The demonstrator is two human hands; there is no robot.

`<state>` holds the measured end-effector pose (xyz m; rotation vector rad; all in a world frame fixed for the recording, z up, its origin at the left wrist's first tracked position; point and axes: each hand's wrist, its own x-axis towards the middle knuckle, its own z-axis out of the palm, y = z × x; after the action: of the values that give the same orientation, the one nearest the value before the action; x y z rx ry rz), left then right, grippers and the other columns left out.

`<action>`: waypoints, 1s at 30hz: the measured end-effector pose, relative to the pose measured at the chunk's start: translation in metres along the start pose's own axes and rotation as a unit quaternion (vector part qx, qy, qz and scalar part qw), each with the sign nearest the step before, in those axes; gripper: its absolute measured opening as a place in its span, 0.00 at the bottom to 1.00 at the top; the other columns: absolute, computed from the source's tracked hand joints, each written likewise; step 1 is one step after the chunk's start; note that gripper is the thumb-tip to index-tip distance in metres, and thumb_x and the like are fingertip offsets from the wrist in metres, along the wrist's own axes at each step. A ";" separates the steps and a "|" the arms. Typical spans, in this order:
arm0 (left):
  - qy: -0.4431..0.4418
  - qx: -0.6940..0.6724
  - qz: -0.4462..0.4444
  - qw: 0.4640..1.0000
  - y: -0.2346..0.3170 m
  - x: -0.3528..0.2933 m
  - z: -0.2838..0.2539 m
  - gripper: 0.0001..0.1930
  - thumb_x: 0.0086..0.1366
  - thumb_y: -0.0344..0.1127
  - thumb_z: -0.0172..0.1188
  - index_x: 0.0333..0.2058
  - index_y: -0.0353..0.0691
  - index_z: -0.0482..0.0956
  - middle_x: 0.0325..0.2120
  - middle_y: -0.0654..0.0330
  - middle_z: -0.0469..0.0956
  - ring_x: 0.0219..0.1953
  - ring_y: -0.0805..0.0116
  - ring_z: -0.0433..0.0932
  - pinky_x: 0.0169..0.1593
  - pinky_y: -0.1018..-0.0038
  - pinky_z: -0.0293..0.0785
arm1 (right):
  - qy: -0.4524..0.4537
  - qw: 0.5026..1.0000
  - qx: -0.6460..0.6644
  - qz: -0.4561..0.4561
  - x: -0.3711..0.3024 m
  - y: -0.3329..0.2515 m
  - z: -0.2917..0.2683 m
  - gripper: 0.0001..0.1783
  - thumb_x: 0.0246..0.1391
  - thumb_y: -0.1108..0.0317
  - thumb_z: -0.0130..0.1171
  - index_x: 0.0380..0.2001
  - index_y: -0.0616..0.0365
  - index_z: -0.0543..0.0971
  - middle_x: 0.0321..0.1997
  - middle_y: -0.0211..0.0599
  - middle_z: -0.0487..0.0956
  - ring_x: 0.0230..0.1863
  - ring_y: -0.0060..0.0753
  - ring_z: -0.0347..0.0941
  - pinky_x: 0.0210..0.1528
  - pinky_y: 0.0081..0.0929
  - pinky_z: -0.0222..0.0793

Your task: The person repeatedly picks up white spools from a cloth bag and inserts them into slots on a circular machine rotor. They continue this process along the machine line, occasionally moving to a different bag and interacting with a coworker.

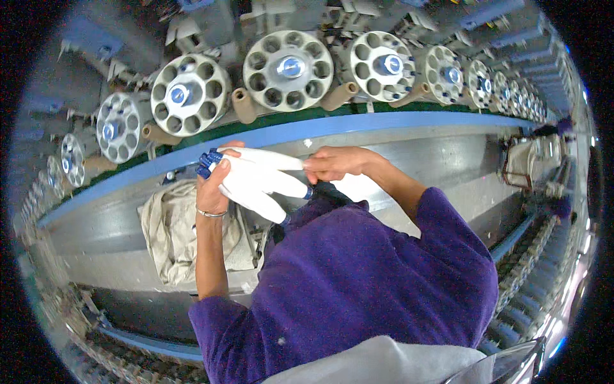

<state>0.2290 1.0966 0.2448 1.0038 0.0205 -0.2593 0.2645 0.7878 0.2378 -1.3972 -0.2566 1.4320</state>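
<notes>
Grey fabric (377, 363) lies nearest the camera, along the lower edge, with a purple shirt (358, 281) directly beyond it. From the far left, a row of pale round holders (119, 128) with blue hubs and ringed openings runs behind a blue rail (268, 134) and onward to the right; brown tubes (243, 105) stand or lean between several of them. At left, a crumpled beige cloth (167, 237) lies beyond the left forearm, whose wrist bears a metal bracelet (212, 213).

Left hand (214, 185) is closed around the gathered blue ends of several white bobbins (246, 185), thumb on top. These are held up in front of the shirt, tapering and fanning out rightward; two lower ones show dark blue tips. Right hand (339, 163) has its fingers drawn narrowly together on the tip of the uppermost bobbin; that tip is hidden. At far right, a cart (526, 163) carries pale fabric.
</notes>
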 end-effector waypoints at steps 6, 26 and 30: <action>-0.035 -0.049 -0.067 0.996 -0.018 0.050 0.050 0.14 0.64 0.40 0.54 0.41 0.35 0.76 0.54 0.51 0.70 0.52 0.59 0.72 0.56 0.63 0.68 | -0.036 0.687 0.543 -0.481 -0.089 0.045 -0.039 0.12 0.63 0.60 0.51 0.41 0.56 0.74 0.26 0.25 0.74 0.24 0.19 0.69 0.24 0.20 0.66; -0.033 -0.148 -0.072 0.986 -0.015 0.146 0.047 0.18 0.66 0.41 0.56 0.47 0.34 0.73 0.46 0.56 0.77 0.46 0.67 0.77 0.50 0.68 0.74 | 0.185 0.946 0.182 -0.195 0.054 -0.086 -0.132 0.25 0.64 0.54 0.48 0.52 0.65 0.74 0.41 0.35 0.80 0.30 0.21 0.71 0.36 0.21 0.71; -0.017 -0.105 -0.069 0.992 0.009 0.147 0.031 0.14 0.63 0.37 0.59 0.42 0.31 0.79 0.38 0.56 0.81 0.38 0.68 0.80 0.44 0.72 0.77 | 0.244 0.933 -0.027 -0.264 0.050 -0.095 -0.065 0.21 0.54 0.64 0.64 0.50 0.63 0.78 0.40 0.32 0.81 0.37 0.18 0.73 0.39 0.17 0.70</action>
<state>0.3701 1.0455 0.2490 0.7885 0.0847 -0.3925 0.3794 0.8327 0.2614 -1.5336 -0.3194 0.6163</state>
